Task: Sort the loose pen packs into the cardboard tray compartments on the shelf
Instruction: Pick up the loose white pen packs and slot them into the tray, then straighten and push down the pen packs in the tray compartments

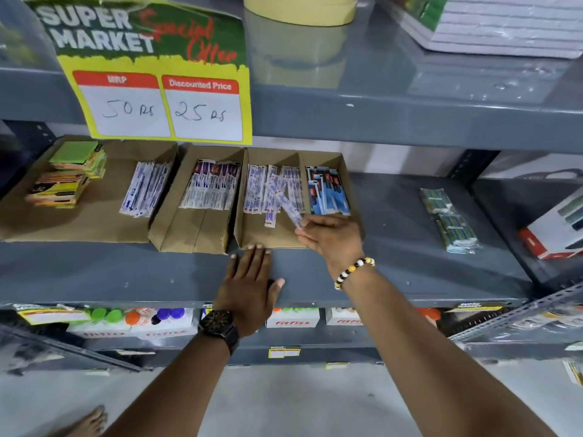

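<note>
Three cardboard trays sit side by side on the grey shelf. The right tray (243,212) has two compartments: white-and-blue pen packs (257,192) lie in its left one, blue-and-red packs (328,192) in its right one. My right hand (331,236) grips the near end of one white pen pack (285,201) that lies slanted across the left compartment. My left hand (250,280) rests flat on the shelf just in front of that tray, fingers spread, holding nothing. The middle tray (189,234) holds purple-topped packs (209,187).
The left tray (79,225) holds a stack of sticky notes (67,175) and more white packs (145,190). A green wrapped bundle (449,220) lies on the shelf to the right, a boxed item (555,234) beyond it. A price sign (157,83) hangs from the shelf above.
</note>
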Demonstrator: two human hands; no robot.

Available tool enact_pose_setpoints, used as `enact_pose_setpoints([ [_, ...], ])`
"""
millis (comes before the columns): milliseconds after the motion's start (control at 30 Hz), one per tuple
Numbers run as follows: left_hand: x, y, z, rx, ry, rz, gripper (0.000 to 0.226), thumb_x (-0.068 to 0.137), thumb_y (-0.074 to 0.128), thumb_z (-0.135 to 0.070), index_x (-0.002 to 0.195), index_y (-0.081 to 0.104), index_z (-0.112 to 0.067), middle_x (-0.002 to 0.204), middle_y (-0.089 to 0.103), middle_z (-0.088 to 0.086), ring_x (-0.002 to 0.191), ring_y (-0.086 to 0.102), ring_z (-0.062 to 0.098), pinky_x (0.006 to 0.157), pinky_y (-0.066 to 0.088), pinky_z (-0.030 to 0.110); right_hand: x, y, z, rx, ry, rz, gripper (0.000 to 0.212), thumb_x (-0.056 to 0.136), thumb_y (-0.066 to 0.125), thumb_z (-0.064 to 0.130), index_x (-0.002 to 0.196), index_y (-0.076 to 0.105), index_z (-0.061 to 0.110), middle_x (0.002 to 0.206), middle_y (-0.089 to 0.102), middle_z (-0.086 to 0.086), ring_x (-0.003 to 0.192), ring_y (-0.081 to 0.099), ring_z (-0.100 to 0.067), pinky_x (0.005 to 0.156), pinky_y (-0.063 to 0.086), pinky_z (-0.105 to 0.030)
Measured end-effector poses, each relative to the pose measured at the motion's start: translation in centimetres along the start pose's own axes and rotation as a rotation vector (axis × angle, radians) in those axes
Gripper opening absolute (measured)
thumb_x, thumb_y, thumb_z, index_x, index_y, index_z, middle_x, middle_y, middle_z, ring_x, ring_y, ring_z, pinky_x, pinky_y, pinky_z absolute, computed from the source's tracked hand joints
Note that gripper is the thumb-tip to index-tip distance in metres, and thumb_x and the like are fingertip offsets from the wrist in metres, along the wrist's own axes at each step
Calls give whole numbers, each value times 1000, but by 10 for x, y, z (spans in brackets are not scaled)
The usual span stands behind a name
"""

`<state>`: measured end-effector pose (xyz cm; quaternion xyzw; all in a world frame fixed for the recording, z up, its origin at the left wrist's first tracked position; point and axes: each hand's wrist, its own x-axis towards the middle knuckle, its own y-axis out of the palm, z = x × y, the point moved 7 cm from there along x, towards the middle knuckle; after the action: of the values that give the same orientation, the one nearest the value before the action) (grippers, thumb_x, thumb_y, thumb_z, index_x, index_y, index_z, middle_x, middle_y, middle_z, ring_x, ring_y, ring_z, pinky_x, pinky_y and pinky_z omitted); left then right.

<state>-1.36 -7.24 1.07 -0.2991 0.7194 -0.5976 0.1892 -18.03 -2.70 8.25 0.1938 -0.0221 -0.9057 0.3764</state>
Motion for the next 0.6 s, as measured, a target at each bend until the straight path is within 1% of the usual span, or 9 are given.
enact_pose_setpoints([
  [67,1,0,-1,-5,7,-1,68,99,28,-47,147,41,-1,154,42,20,146,32,37,116,26,60,9,15,-8,14,3,-25,11,84,68,-8,79,72,2,74,75,-11,76,76,-25,72,62,-31],
  [167,3,2,0,-14,22,11,67,98,30,-46,148,40,-1,155,41,20,147,30,38,116,26,61,26,37,-24,16,32,-40,24,86,62,-10,73,70,8,69,74,-9,70,75,-20,66,61,-27],
  [200,3,3,1,-15,26,14,68,98,29,-47,148,39,-2,156,39,19,147,29,38,116,25,61,31,43,-29,-2,35,-53,24,86,61,-10,74,70,9,71,74,-11,71,75,-20,69,62,-30],
  [267,4,5,2,-10,28,16,69,98,28,-47,149,37,-2,157,38,19,148,28,37,117,24,62,45,51,-37,-123,15,-83,19,83,63,-6,83,72,11,87,76,-15,84,74,-25,83,60,-37],
  [300,5,5,2,-4,30,17,69,98,29,-47,149,37,-2,157,38,19,148,29,37,117,23,62,49,53,-39,-200,11,-84,20,81,63,-3,91,74,11,93,75,-13,87,72,-27,85,58,-38],
  [367,6,6,2,8,27,20,69,98,28,-47,149,37,-3,157,38,19,147,29,37,117,22,61,52,57,-44,-300,41,-37,34,78,60,1,108,73,9,87,69,-7,72,63,-25,74,52,-35],
  [433,6,7,2,17,26,21,69,98,27,-48,151,34,-4,159,35,18,148,27,36,119,19,60,48,59,-44,-378,44,19,42,75,56,4,113,72,12,86,65,-4,63,60,-18,68,51,-32],
  [533,5,9,3,29,33,18,68,100,25,-48,153,29,-5,161,31,15,150,23,33,120,15,59,35,55,-37,-555,-45,59,35,77,53,11,102,75,22,112,73,2,91,70,-16,82,59,-32],
  [600,4,9,4,41,39,19,68,101,23,-49,153,29,-5,161,31,15,150,22,33,119,16,59,25,45,-31,-629,-114,79,36,83,51,7,101,75,27,113,74,7,91,70,-9,79,59,-24],
])
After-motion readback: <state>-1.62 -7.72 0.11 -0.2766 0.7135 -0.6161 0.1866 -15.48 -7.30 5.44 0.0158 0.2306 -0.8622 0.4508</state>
